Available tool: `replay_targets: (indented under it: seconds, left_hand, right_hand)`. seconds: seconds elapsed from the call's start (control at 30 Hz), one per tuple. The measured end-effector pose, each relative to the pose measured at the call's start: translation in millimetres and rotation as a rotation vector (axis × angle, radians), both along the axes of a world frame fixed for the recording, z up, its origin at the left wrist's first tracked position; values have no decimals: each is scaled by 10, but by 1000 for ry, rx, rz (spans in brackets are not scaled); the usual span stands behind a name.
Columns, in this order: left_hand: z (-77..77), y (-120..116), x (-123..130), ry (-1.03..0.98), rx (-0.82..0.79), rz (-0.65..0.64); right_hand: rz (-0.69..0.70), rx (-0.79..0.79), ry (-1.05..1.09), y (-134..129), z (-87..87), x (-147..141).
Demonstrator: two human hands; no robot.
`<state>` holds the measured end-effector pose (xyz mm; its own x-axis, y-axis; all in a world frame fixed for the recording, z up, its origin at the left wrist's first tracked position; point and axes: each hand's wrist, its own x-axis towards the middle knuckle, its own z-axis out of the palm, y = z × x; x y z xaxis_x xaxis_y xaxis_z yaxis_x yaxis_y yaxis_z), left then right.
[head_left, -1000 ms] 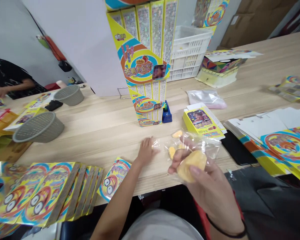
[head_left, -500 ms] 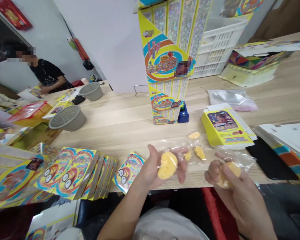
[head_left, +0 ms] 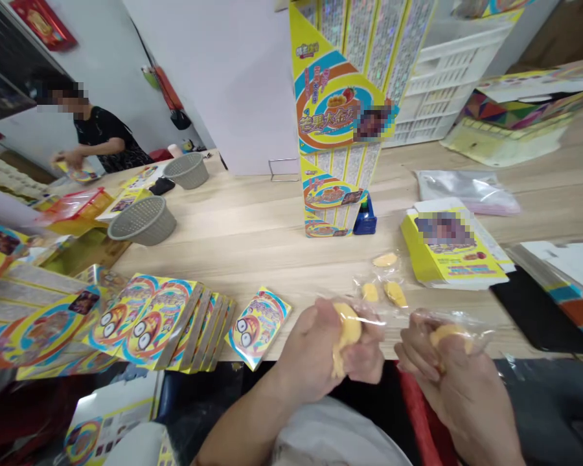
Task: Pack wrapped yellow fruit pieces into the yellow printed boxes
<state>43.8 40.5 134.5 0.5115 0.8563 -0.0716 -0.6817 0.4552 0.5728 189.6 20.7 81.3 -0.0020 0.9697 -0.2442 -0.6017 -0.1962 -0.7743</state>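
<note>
My left hand (head_left: 315, 349) is closed round a soft yellow piece (head_left: 348, 327) in a clear wrapper, just over the table's front edge. To its right, my right hand (head_left: 459, 382) grips another wrapped yellow piece (head_left: 449, 335) between thumb and fingers. Beyond my hands lie three small wrapped yellow pieces (head_left: 394, 293) on the table. One flat colourful packet (head_left: 257, 327) lies left of my left hand, beside a row of similar packets (head_left: 150, 320).
A tall stack of printed boxes (head_left: 342, 123) stands mid-table by a blue dispenser (head_left: 366, 217). A yellow box (head_left: 457, 246) and a black phone-like slab (head_left: 541, 310) lie right. Grey baskets (head_left: 143, 221) stand left. A person (head_left: 109, 139) handles a packet at the far left.
My left hand has gone from spread open under its yellow piece to closed round it. The piece is squeezed out of shape. The view has shifted slightly, and the other person has lifted a packet.
</note>
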Motion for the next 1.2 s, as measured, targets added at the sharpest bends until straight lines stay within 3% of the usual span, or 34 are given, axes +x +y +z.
replay_targets:
  seconds: [0.13, 0.23, 0.3, 0.37, 0.47, 0.57, 0.67, 0.77, 0.83, 0.97, 1.1, 1.2]
  left_hand:
    - [-136, 18, -56, 113, -38, 129]
    - [-371, 87, -181, 290, -75, 251]
    - [-604, 214, -269, 503, -47, 364]
    - [-870, 413, -322, 858, 39, 465]
    - [-1240, 745, -321, 1305, 141, 527]
    - [-1475, 922, -332, 1512, 236, 530]
    - [-1569, 869, -434, 1809, 476, 478]
    - [-1573, 696, -473, 1845, 651, 362]
    - [-1552, 587, -354, 1777, 736, 291]
    - [-1542, 514, 221, 1688, 862, 193]
    - [-1626, 684, 767, 2022, 707, 79]
    - [-1678, 819, 867, 2176, 635, -17]
  right_hand:
    - [-22, -49, 12, -23, -136, 44]
    - [-111, -86, -15, 1, -344, 172]
    - [-182, -125, -28, 62, -515, 263]
    - [-219, -145, -37, 174, -688, 322]
    - [-118, -61, -109, 418, -900, 363]
    - [-16, 65, -509, 669, -1037, 437]
    - [-115, 64, -975, 813, -1150, 571]
    - [-183, 14, -1095, 816, -1278, 648]
    - [-199, -9, -1126, 774, -1355, 637]
    - [-240, -69, -1073, 681, -1410, 582]
    - [-271, -70, -895, 562, -1310, 599]
    - [-327, -109, -549, 454, -1206, 632]
